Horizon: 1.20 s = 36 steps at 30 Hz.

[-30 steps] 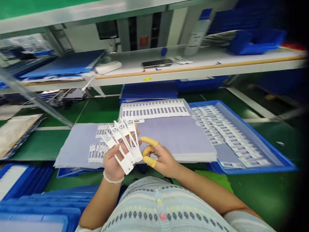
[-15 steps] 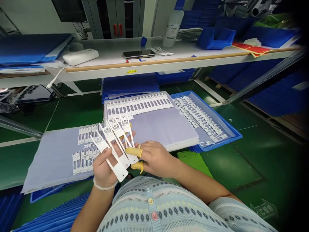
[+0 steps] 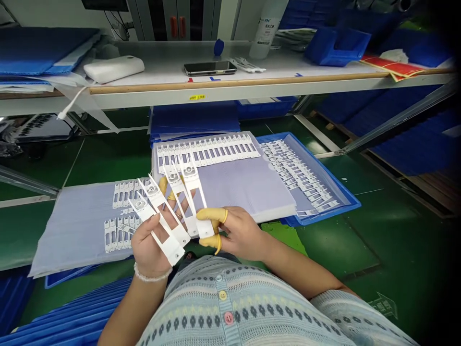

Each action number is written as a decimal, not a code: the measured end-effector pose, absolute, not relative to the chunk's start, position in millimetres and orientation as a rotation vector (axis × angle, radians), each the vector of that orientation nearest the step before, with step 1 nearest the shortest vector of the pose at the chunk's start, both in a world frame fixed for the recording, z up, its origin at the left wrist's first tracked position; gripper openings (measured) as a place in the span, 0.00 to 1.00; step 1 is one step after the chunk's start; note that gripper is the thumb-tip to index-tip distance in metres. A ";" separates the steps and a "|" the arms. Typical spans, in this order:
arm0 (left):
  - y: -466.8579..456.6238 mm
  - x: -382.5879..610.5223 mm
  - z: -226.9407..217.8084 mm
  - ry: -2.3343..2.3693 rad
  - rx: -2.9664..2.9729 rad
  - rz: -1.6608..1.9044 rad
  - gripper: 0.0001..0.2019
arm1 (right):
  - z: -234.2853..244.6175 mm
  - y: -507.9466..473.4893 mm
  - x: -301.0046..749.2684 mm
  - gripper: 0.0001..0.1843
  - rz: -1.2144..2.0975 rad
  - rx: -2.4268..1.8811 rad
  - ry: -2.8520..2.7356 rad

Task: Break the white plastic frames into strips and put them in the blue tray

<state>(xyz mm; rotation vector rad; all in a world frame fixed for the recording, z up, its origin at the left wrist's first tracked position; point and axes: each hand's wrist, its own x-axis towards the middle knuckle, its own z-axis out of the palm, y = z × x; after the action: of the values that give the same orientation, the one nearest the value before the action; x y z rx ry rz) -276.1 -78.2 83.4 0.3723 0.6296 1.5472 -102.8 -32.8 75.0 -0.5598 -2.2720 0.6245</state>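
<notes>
Right hand (image 3: pixel 243 234) risen — plastic strips (image 3: pixel 155 194) in left hand (image 3: pixel 147 252)

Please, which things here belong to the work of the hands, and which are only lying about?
In the work: left hand holding white plastic strips; right hand wearing yellow finger cots; pale sheets; blue tray.
Lying about: phone; white bottle; blue bin.

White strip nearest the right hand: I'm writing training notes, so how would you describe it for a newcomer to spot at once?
Below the white shelf, the left hand fans four white plastic strips over pale sheets. Yours is the rightmost strip, the only one whose lower end sits between the yellow finger cots on the right hand.
</notes>
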 end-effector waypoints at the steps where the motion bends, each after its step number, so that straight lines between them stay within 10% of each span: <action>1: -78.6 -276.2 83.6 0.622 0.384 1.545 0.29 | 75.3 -31.7 -101.8 0.20 0.649 -0.569 -2.235; 36: -88.2 -277.5 93.2 0.324 0.373 1.506 0.35 | 88.7 -24.0 -88.4 0.17 0.755 -0.199 -2.288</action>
<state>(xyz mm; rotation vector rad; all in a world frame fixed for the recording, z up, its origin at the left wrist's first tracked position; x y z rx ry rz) -277.5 -88.2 93.2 0.3734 0.3245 1.5055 -88.4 -24.0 88.7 -0.1991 -2.2876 0.7547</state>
